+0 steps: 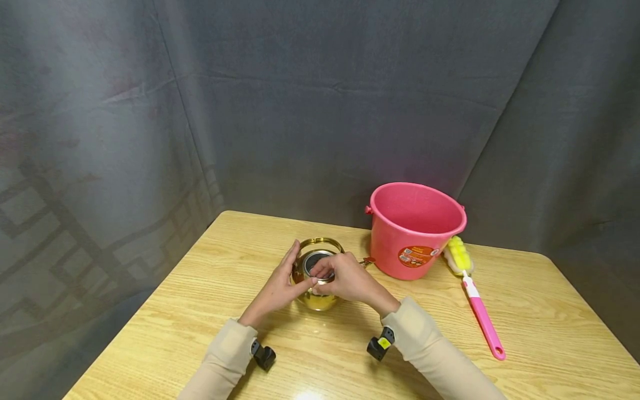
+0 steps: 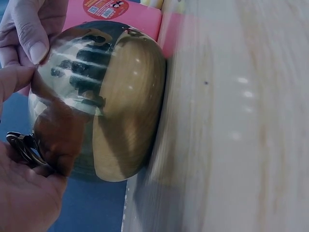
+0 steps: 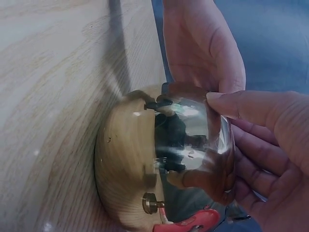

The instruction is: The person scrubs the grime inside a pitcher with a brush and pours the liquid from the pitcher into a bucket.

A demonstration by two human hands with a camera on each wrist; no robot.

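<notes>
A shiny gold kettle [image 1: 320, 301] stands on the table with its arched handle [image 1: 322, 241] raised. Its round top opening [image 1: 314, 259] has a silvery rim and a dark inside. My left hand [image 1: 277, 289] lies along the kettle's left side, fingers stretched out and thumb reaching to the front of the rim. My right hand [image 1: 350, 279] pinches the rim, its curled fingers at the opening and its thumb [image 3: 246, 102] on the outer shoulder. What lies under the right fingers is hidden. A reddish piece [image 3: 193, 221] shows by the spout in the right wrist view.
A pink bucket [image 1: 387, 250] with an orange-red label stands behind the kettle to the right. Beside it lies a bottle brush [image 1: 482, 319] with a yellow-and-white sponge head and pink handle. A grey curtain [image 1: 320, 122] hangs behind the wooden table [image 1: 200, 311].
</notes>
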